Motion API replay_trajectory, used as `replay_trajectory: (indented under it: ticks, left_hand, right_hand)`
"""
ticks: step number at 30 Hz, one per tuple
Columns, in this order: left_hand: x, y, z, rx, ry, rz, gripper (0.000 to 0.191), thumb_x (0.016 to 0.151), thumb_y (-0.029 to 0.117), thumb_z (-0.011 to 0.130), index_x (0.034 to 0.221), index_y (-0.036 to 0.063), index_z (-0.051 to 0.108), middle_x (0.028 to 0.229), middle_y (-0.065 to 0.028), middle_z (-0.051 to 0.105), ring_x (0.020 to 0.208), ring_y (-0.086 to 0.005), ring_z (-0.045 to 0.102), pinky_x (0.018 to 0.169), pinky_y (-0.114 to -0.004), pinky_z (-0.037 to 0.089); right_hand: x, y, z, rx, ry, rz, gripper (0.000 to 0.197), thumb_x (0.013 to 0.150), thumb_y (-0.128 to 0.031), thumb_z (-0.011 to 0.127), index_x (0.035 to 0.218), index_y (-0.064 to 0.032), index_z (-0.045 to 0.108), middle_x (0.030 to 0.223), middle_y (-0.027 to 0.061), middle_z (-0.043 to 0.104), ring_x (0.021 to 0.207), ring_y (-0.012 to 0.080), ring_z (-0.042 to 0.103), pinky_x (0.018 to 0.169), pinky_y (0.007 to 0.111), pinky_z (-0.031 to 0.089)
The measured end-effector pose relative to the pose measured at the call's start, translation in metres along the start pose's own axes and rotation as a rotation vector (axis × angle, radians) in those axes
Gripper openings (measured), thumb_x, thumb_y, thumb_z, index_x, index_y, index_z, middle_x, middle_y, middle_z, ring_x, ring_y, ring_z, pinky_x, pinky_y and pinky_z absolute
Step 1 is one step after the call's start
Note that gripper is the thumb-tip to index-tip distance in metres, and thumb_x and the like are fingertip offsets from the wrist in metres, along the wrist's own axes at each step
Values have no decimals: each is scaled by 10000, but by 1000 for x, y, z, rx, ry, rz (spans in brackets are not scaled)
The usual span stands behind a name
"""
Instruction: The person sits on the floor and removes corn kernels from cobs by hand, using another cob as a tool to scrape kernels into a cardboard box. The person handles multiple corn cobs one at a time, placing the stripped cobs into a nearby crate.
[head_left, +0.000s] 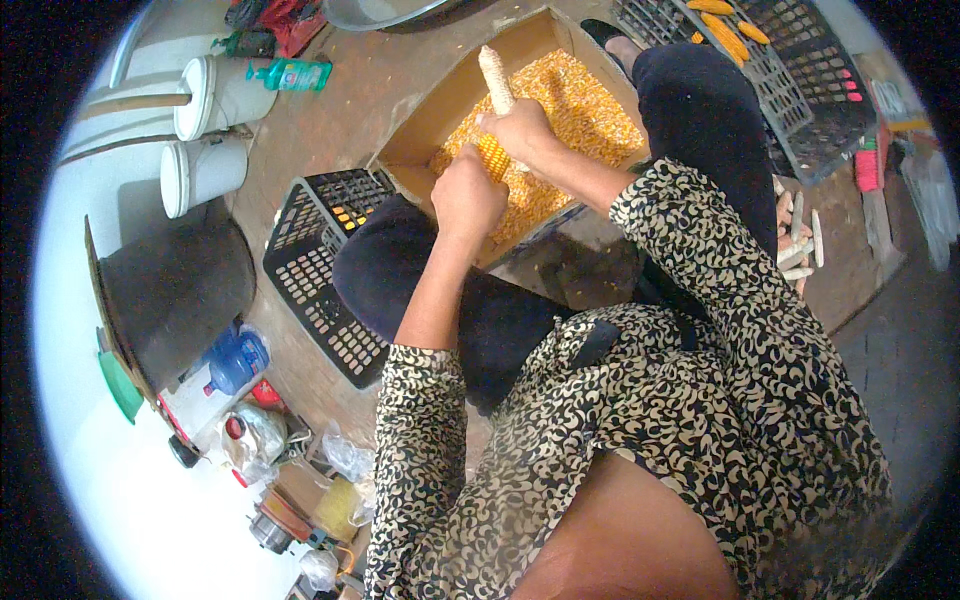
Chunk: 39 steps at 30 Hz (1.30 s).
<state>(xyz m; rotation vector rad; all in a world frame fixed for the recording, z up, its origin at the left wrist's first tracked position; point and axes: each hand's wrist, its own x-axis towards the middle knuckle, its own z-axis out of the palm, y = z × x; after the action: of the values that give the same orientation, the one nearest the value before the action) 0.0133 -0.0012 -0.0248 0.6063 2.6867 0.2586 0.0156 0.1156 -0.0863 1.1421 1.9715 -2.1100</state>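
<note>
My left hand (469, 193) is closed around the lower part of an ear of yellow corn (493, 156), which still bears its kernels. Just above and to the right, my right hand (519, 129) grips a bare, pale corncob (493, 71) whose far end sticks up beyond my fingers. The cob and the ear meet between my two hands; their exact contact is hidden by my fingers. Both hands are over an open cardboard box (431, 86) holding a broad layer of loose corn kernels (577, 105).
A black plastic crate (322, 277) stands by my left knee, with yellow corn inside. Another black crate (780, 82) at upper right bears several ears (724, 37). Stripped cobs (796, 232) lie on the floor at right. White buckets (214, 176) and a green pump bottle (300, 75) are at upper left.
</note>
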Motion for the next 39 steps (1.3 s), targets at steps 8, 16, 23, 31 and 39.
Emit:
replay_trajectory:
  ticks: [8, 16, 23, 31, 39]
  left_hand:
    - [13, -13, -3, -225, -73, -46, 352, 684, 163, 715, 960, -23, 602, 904, -260, 677, 908, -409, 663, 807, -470, 519]
    - [0, 8, -6, 92, -16, -7, 272, 745, 109, 635, 982, -10, 573, 895, -253, 682, 868, -411, 671, 779, -501, 524]
    - [6, -7, -3, 11, -40, -31, 339, 715, 156, 676, 990, -23, 591, 885, -273, 674, 869, -421, 667, 791, -513, 518]
    - [12, -18, -17, -977, -370, -299, 324, 699, 69, 733, 974, -14, 585, 787, -82, 650, 659, -168, 633, 577, -300, 514]
    - [7, -16, 0, -177, -84, -35, 406, 650, 147, 733, 987, -35, 598, 904, -270, 672, 906, -398, 670, 817, -440, 515]
  right_hand:
    - [19, 4, -4, 82, -70, -22, 465, 796, -373, 754, 899, 74, 681, 760, 171, 689, 677, 281, 683, 628, 419, 528]
    - [6, 9, 12, -69, -87, 33, 446, 785, -369, 745, 944, 45, 693, 896, 221, 702, 852, 329, 695, 755, 413, 529]
    - [-6, -6, 3, -315, 15, -61, 332, 811, -319, 720, 909, -4, 696, 784, 186, 696, 754, 325, 690, 680, 412, 528]
    - [19, 1, -4, -14, -136, -210, 485, 785, -451, 738, 872, 24, 700, 788, 186, 695, 763, 311, 693, 676, 407, 526]
    - [-3, 3, 8, -94, -70, -70, 472, 770, -372, 756, 925, 68, 688, 847, 243, 691, 814, 346, 697, 715, 416, 529]
